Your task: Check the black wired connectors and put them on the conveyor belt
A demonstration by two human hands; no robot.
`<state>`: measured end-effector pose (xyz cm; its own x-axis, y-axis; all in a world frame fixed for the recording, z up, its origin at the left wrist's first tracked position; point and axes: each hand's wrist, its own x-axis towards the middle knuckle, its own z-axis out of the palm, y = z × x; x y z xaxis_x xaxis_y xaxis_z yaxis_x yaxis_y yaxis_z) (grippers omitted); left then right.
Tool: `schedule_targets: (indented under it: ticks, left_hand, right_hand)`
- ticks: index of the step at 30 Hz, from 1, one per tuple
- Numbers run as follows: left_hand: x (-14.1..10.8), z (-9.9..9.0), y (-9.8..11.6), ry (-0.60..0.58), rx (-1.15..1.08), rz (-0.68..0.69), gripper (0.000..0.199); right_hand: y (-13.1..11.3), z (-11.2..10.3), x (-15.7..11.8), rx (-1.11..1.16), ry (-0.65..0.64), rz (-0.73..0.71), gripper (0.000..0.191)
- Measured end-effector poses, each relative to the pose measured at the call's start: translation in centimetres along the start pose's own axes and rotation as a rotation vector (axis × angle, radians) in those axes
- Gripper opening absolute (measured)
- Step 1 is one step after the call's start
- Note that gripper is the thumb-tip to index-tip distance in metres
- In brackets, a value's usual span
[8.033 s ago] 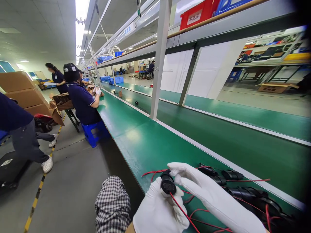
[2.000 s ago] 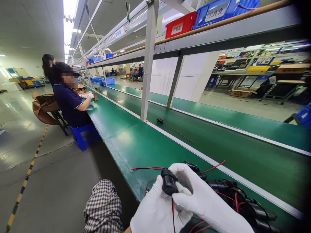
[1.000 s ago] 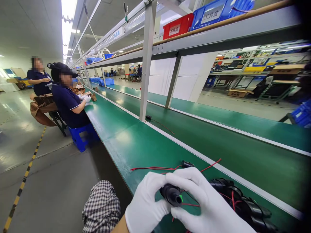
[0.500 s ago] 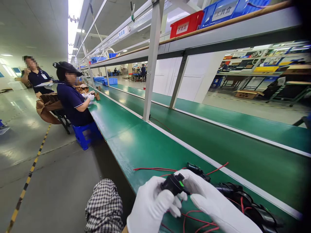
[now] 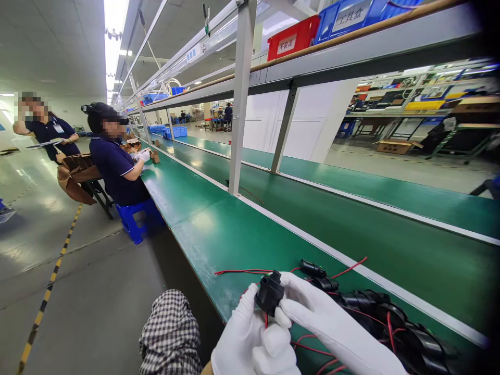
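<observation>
A small black plastic part (image 5: 270, 294) with a red wire coming out underneath is held upright between both gloved hands. My left hand (image 5: 255, 338), in a white glove, is closed around its lower left side. The white-gloved fingertips of my right hand (image 5: 316, 307) pinch it from the right. Similar black parts (image 5: 365, 301) with red wires lie piled beyond and beside my right hand, which hides some of them. Loose red wires (image 5: 312, 346) run across the green bench below my hands.
The green bench (image 5: 203, 234) runs away to the far left, with a white post (image 5: 239, 114) rising from it. Overhead, a shelf carries a red bin (image 5: 292, 39) and a blue bin (image 5: 344, 20). A seated co-worker (image 5: 113, 161) and a standing person (image 5: 50, 130) are at left.
The black part has been turned in my hands, so its green detail has mostly gone from sight. My left fingers have curled in below it, and a red wire now shows underneath.
</observation>
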<state>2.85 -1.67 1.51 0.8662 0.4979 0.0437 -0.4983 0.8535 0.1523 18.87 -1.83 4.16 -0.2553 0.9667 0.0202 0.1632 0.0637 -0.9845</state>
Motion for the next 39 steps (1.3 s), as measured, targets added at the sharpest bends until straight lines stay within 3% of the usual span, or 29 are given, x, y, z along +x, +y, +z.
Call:
schedule_targets:
  ticks: [6,8,11,14,15,16,18,20,22,24,27,30,33,39]
  left_hand:
    - [0.2,-0.2,0.0,0.006,-0.016,-0.110,0.046]
    - [0.7,-0.9,-0.3,0.033,0.059,-0.146,0.057]
    - [1.5,-2.8,-0.4,0.134,0.303,-0.126,0.078]
    - [1.9,-4.3,0.9,0.294,0.594,0.128,0.071]
    - [1.9,-4.7,1.8,0.326,0.643,0.213,0.058]
    - [1.8,-4.9,2.7,0.337,0.662,0.252,0.046]
    - [1.5,-5.3,4.5,0.354,0.687,0.300,0.037]
    - [1.4,-5.7,5.5,0.374,0.725,0.322,0.036]
    - [1.7,-6.3,5.5,0.397,0.798,0.328,0.034]
    - [2.2,-6.9,4.9,0.414,0.869,0.319,0.031]
    - [2.9,-7.9,4.3,0.421,0.921,0.294,0.027]
    - [3.1,-8.8,4.7,0.436,0.973,0.274,0.027]
    - [3.3,-9.9,5.6,0.452,1.026,0.251,0.030]
    - [4.4,-11.3,5.4,0.458,1.158,0.227,0.057]
  right_hand:
    - [0.3,0.8,-0.2,0.146,-0.078,-0.016,0.040]
    - [0.3,1.4,-0.3,0.196,-0.027,-0.016,0.036]
    - [-0.3,0.9,-0.4,0.004,0.165,-0.029,0.035]
    - [-2.5,-3.5,-0.4,-0.442,0.564,-0.063,0.045]
    - [-3.5,-5.9,-0.4,-0.740,0.825,-0.045,0.046]
    - [-4.5,-8.5,-0.3,-0.893,1.034,-0.006,0.047]
    - [-6.0,-14.1,0.3,-1.079,1.149,0.074,0.044]
    - [-6.0,-19.0,1.4,-1.251,1.047,0.176,0.038]
    - [-4.1,-22.3,3.1,-1.365,0.839,0.292,0.023]
    - [-0.8,-24.2,4.9,-1.422,0.688,0.422,0.018]
    - [4.3,-25.3,6.6,-1.444,0.519,0.590,0.019]
    - [7.1,-25.4,6.9,-1.433,0.414,0.693,0.022]
    - [7.6,-24.2,6.4,-1.421,0.334,0.656,0.026]
    - [8.7,-17.5,5.4,-1.296,-0.056,0.488,0.027]
